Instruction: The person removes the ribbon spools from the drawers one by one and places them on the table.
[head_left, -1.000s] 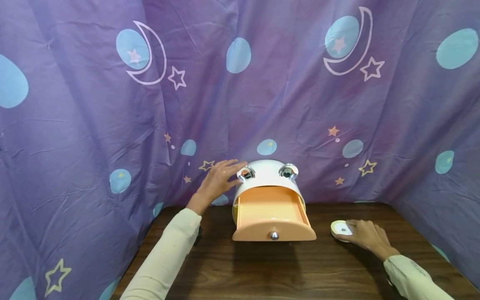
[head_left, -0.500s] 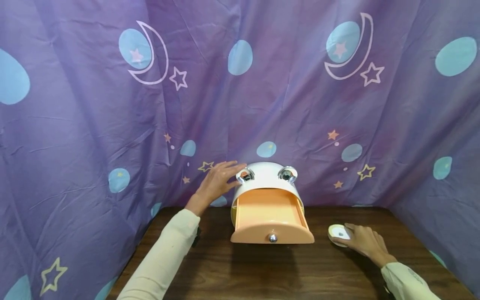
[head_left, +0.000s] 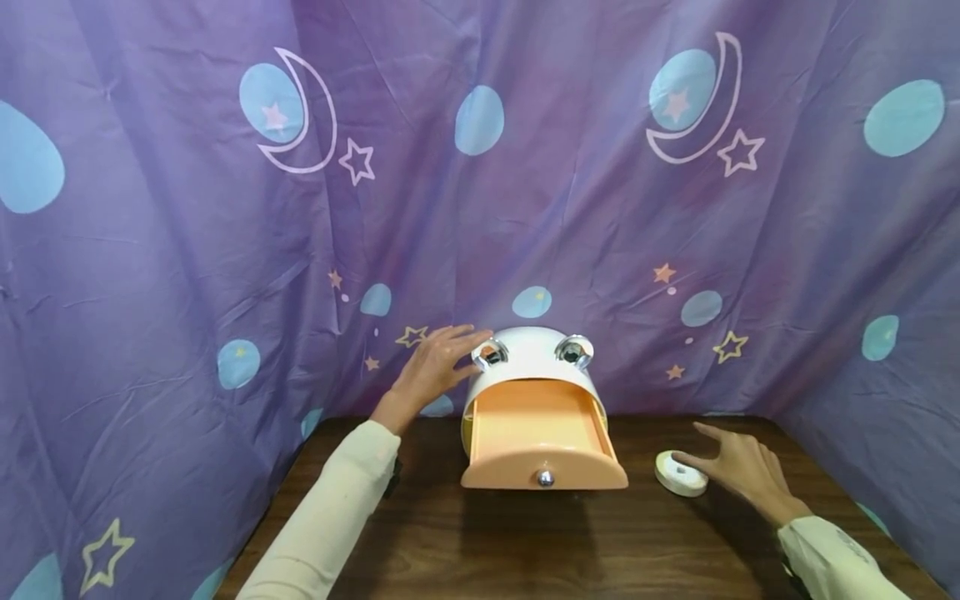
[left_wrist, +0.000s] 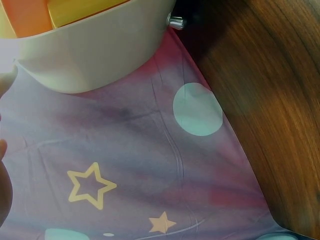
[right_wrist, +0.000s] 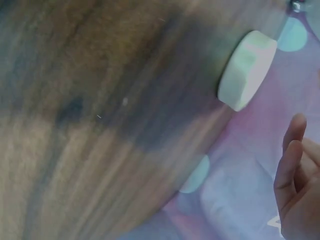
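A white frog-like box (head_left: 529,354) with two shiny round eyes stands at the back of the table, its peach drawer (head_left: 537,417) pulled out. My left hand (head_left: 437,360) is at the box's left eye, fingers extended, thumb below and forefinger above. Whether it presses there is hard to tell. On the table to the right lies a thick white disc (head_left: 681,475) with a small grey centre, perhaps a tape roll. Just beside it, my right hand (head_left: 746,471) has thumb and forefinger spread apart. In the right wrist view, the disc (right_wrist: 247,70) stands apart from the fingers (right_wrist: 288,172).
A dark wooden table (head_left: 525,550) lies beneath everything. Purple cloth (head_left: 420,225) with moons and stars hangs behind and on both sides. The drawer has a silver knob (head_left: 546,478) and juts out toward me.
My right hand has let go of the white disc, its forefinger lifting away to the right. The left hand stays at the box's eye. The whole head view has shifted slightly.
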